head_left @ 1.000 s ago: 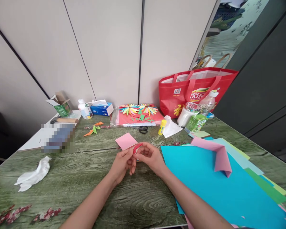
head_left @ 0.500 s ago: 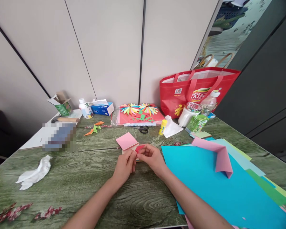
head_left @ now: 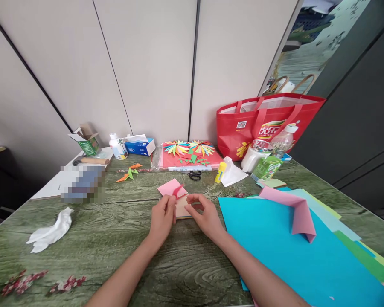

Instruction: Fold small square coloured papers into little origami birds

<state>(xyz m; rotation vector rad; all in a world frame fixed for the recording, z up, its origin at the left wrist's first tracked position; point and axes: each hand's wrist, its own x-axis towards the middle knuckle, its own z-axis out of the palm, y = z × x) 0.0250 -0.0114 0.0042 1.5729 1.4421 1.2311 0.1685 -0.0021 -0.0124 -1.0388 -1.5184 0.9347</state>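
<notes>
My left hand [head_left: 161, 215] pinches a small red piece of paper [head_left: 178, 191], which looks folded and is slightly blurred. Apart from it, my right hand [head_left: 206, 214] is open, with thumb and fingers curved and nothing between them. Under and between the hands lies a small stack of cream-coloured square paper [head_left: 183, 209]. A pink square of paper [head_left: 168, 187] rests at the stack's upper left, partly behind the red piece. Black-handled scissors [head_left: 195, 175] and a yellow glue stick [head_left: 220, 172] are farther back.
Large blue paper [head_left: 269, 243] and a folded pink strip [head_left: 302, 217] lie at right. Behind stand a red bag [head_left: 233, 132], a green box [head_left: 267, 167] and a tissue box [head_left: 141, 147]. Orange-green folded paper [head_left: 129, 173] and a crumpled tissue [head_left: 53, 230] are left.
My right hand has let go of the red paper and its fingers have parted. My left hand has drawn slightly left, keeping the red piece. The view has shifted a little.
</notes>
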